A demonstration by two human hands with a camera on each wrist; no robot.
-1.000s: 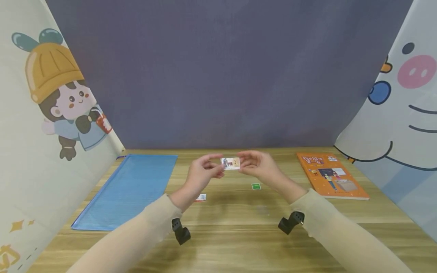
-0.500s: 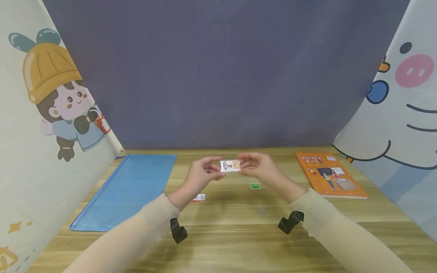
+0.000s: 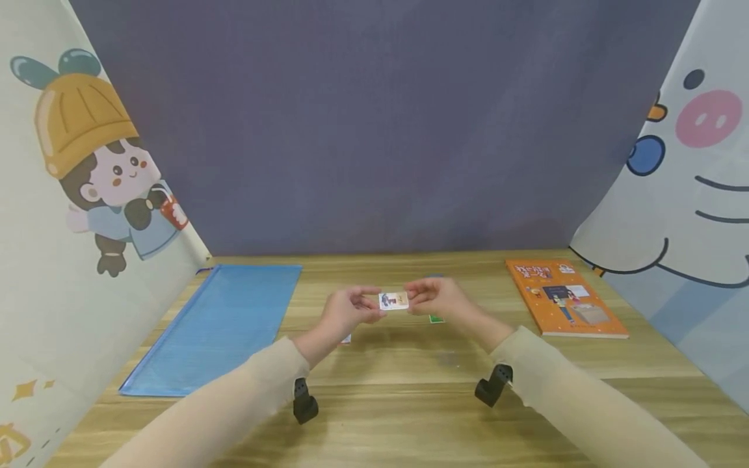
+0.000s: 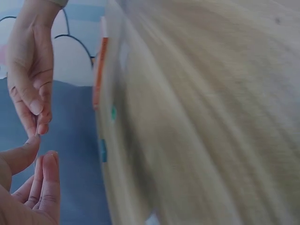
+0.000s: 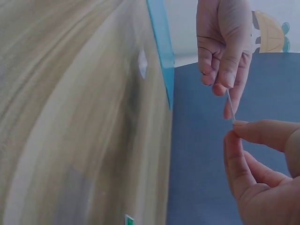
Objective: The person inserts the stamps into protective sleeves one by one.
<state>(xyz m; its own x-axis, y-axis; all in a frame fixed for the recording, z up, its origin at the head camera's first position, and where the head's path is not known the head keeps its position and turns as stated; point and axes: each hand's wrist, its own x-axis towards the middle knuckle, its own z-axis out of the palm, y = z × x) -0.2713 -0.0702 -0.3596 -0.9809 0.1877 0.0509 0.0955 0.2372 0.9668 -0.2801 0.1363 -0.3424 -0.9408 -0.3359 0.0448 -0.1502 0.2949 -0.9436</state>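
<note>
Item one: a small picture card (image 3: 394, 300), which we hold level above the middle of the wooden table (image 3: 409, 416), face toward us, printed with small coloured figures. Our left hand (image 3: 348, 311) pinches its left end between thumb and fingertips; our right hand (image 3: 435, 299) pinches its right end the same way, so the card spans the gap between the two hands. In the right wrist view the card (image 5: 230, 107) shows edge-on as a thin strip between the left hand's fingers (image 5: 220, 70) above and our right thumb and forefinger below. In the left wrist view we see the fingertips of both hands close together, with the card too thin to make out clearly. Item two: a green square tag (image 3: 435, 318) lying flat on the table, just beyond and partly hidden by our right hand. Item three: a small white slip (image 3: 346, 338), mostly hidden behind our left wrist. Item four: a blue mesh pouch (image 3: 216, 325), flat at the table's left. Item five: an orange book (image 3: 563, 298), flat at the right, well apart from the hands. Item six: cartoon-printed curtains at both sides and a dark cloth backdrop (image 3: 374, 130).
</note>
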